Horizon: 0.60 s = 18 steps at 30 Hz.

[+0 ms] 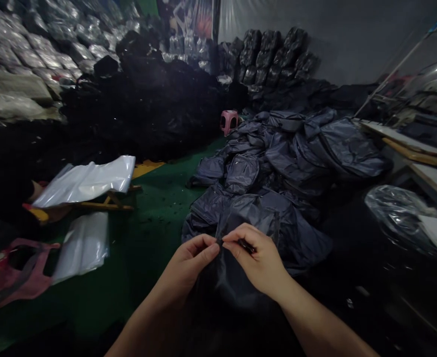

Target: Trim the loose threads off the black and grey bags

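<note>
A dark grey bag (pixel 240 277) of thin, slightly shiny fabric lies in front of me, its lower part lost in shadow. My left hand (pixel 198 253) pinches the bag's left edge between thumb and forefinger. Close beside it, almost touching, my right hand (pixel 257 255) is closed with thumb and forefinger pressed together at the same edge. A small dark shiny object (pixel 246 245) is tucked within the right fingers; its kind is hard to make out. Whatever lies between the right fingertips is too small to see.
Many similar dark bags (pixel 278 148) are heaped ahead. White plastic sheets (pixel 88 181) rest on a low wooden stand at left, near a pink plastic stool (pixel 25 277). Another pink stool (pixel 228 121) stands farther off. A table (pixel 434 178) edges the right side; wrapped bundles line the back.
</note>
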Tool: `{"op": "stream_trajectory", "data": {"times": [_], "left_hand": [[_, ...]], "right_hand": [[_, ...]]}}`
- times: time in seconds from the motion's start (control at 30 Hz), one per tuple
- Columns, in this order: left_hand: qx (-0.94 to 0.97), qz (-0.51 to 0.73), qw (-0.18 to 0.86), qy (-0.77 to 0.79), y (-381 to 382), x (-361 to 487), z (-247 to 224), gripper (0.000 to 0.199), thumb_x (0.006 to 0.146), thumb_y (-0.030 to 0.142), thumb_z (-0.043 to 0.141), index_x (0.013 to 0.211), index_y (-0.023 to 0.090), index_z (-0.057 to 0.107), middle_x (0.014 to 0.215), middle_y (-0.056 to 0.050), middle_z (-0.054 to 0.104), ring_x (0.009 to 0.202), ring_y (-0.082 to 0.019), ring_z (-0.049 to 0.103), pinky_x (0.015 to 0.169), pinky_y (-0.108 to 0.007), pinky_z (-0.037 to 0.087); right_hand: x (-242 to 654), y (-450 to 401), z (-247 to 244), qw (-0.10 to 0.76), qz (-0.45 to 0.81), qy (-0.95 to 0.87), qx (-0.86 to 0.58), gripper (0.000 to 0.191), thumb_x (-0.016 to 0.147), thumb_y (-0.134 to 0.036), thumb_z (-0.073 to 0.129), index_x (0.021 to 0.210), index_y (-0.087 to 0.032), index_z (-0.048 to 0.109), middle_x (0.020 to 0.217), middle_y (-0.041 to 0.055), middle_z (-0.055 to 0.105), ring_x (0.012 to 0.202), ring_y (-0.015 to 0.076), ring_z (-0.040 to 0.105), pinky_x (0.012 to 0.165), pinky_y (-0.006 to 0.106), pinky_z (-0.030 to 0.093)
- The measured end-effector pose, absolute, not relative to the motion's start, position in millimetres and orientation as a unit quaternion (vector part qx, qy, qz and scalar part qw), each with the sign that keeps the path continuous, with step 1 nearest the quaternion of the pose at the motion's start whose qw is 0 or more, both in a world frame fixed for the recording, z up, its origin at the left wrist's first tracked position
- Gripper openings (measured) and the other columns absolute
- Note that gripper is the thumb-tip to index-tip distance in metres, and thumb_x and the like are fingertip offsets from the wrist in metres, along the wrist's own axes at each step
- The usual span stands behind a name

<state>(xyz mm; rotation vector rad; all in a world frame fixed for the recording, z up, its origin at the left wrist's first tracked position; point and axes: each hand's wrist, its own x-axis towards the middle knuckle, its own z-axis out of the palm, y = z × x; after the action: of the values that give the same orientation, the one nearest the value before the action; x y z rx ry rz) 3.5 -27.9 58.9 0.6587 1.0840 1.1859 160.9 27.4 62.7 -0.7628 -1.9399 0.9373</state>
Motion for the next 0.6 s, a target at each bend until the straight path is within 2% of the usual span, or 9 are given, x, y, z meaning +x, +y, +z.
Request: {"op": "stream_trajectory", "data": {"times": [0.13,0.23,0.3,0.43,0.5,0.6], "left_hand": [[0.301,0.514,0.649,0.473,-34.6,2.9,63.8,0.019,0.073,0.031,0.068,0.085,0.017,0.061,0.074,0.0,0.061,0.062,-0.009,0.054,0.059,-0.018,0.042],[0.292,0.524,0.644,0.475,-36.1,3.2,63.1,0.018,0.075,0.031,0.067,0.084,0.017,0.06,0.071,0.002,0.06,0.06,-0.008,0.053,0.059,-0.018,0.043],[0.287,0.531,0.639,0.477,-36.2,3.8,61.9,0.019,0.074,0.031,0.067,0.086,0.019,0.059,0.073,0.002,0.06,0.061,-0.008,0.053,0.061,-0.018,0.043],[0.316,0.522,0.623,0.489,-37.2,5.4,60.3,0.019,0.076,0.033,0.065,0.088,0.019,0.058,0.079,0.002,0.06,0.068,-0.009,0.054,0.064,-0.019,0.043],[0.35,0.512,0.6,0.505,-38.0,5.8,59.5,0.018,0.077,0.033,0.064,0.088,0.02,0.06,0.081,0.001,0.06,0.071,-0.009,0.053,0.066,-0.019,0.043],[0.388,0.504,0.567,0.523,-39.0,5.4,58.1,0.018,0.077,0.034,0.064,0.088,0.02,0.061,0.082,0.002,0.059,0.073,-0.009,0.052,0.067,-0.018,0.041]], "right_hand": [[165.7,22.1,70.7,0.387,0.389,-0.769,-0.327,0.006,0.085,-0.016,0.057,0.082,-0.02,0.06,0.079,-0.0009,0.056,0.074,0.013,0.053,0.066,0.023,0.041],[171.2,17.4,73.6,0.344,0.483,-0.743,-0.309,0.006,0.086,-0.017,0.056,0.081,-0.019,0.058,0.076,-0.0021,0.054,0.07,0.0117,0.051,0.063,0.022,0.039],[173.4,16.9,73.5,0.346,0.525,-0.716,-0.304,0.006,0.086,-0.02,0.056,0.081,-0.019,0.057,0.072,-0.0029,0.053,0.067,0.011,0.05,0.061,0.022,0.039],[169.9,23.8,70.8,0.386,0.511,-0.677,-0.363,0.009,0.083,-0.025,0.063,0.087,-0.02,0.058,0.076,-0.0029,0.054,0.069,0.0111,0.05,0.064,0.022,0.039],[165.9,28.5,69.6,0.367,0.527,-0.669,-0.374,0.017,0.079,-0.028,0.067,0.091,-0.02,0.058,0.079,-0.0027,0.055,0.07,0.0114,0.05,0.064,0.022,0.04],[162.0,32.9,68.2,0.332,0.549,-0.674,-0.366,0.018,0.08,-0.032,0.067,0.081,-0.018,0.056,0.067,-0.0047,0.05,0.06,0.0094,0.045,0.055,0.02,0.036]]}}
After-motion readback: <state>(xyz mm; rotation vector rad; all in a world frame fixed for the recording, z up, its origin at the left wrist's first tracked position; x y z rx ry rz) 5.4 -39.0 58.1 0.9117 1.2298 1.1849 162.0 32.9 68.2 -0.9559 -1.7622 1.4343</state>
